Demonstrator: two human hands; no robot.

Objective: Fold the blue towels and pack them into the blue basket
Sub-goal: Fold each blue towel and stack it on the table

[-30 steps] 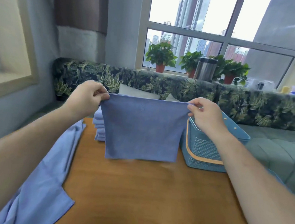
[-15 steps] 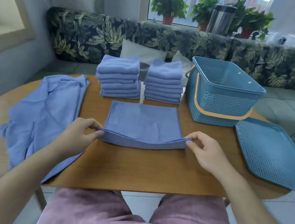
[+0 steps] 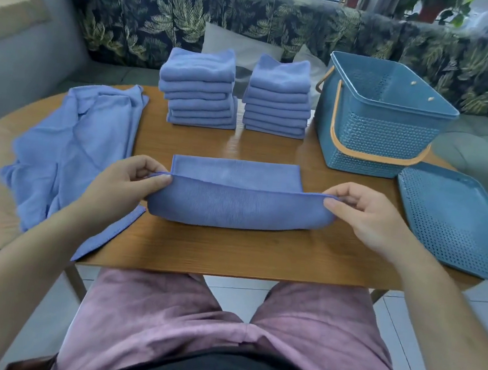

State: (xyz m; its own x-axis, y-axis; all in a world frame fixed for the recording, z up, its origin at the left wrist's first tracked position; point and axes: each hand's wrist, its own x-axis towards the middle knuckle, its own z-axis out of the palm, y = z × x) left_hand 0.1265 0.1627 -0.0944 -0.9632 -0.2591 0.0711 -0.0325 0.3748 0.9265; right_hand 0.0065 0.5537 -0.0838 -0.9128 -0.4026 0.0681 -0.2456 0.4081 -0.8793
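A blue towel (image 3: 239,205) lies in the middle of the wooden table (image 3: 229,253), its near edge lifted and curling over toward the far edge. My left hand (image 3: 124,183) pinches the lifted left corner. My right hand (image 3: 366,217) pinches the lifted right corner. Two stacks of folded blue towels stand at the back, the left stack (image 3: 200,88) and the right stack (image 3: 278,97). The blue basket (image 3: 377,127) with an orange handle stands at the back right and looks empty. Unfolded blue towels (image 3: 70,147) lie in a heap on the left.
The basket's perforated blue lid (image 3: 460,221) lies flat at the table's right edge. A leaf-patterned sofa (image 3: 285,28) runs behind the table. My lap in pink shorts (image 3: 220,328) is below the near edge.
The towel hung in the air between both hands, then was laid flat on the table. Now both hands have lifted its near edge and carry it away from me, folding it over.
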